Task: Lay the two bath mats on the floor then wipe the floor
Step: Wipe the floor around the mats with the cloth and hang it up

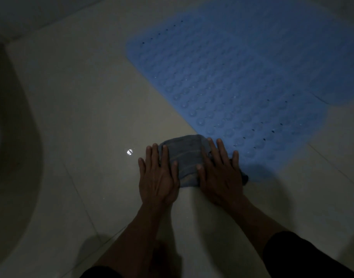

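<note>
Head cam, pretty dim lighting: both hands are flat on a folded grey cloth [189,157] on the tiled floor [87,109]. The left hand [158,175] presses its left side with fingers straight, not clenched, and the right hand [220,173] does the same on its right. The blue bath mat [242,77] lies flat just past the cloth, touching its far edge, with a second mat's corner [340,91] overlapping beyond.

Your left hand [159,177] and right hand [220,173] press flat on a grey cloth [187,157] on the pale floor [81,117]. Blue bath mat [232,77] lies just beyond your right fingertips.
</note>
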